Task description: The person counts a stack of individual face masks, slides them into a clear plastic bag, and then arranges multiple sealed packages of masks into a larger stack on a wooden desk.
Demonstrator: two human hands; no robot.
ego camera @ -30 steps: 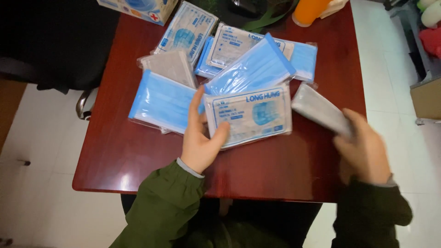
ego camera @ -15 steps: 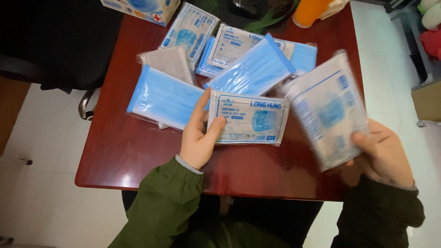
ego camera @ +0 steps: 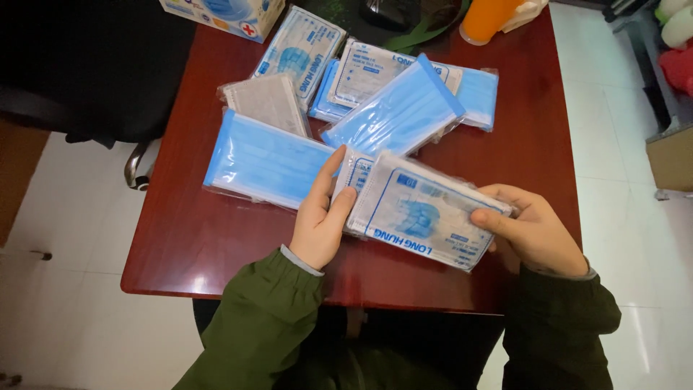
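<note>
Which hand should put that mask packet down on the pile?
Probably the right hand. Its fingers already grip the mask packet at its right end, so it can carry and place it. The left hand only lies flat against the packet's left edge, steadying it over the table.
</note>
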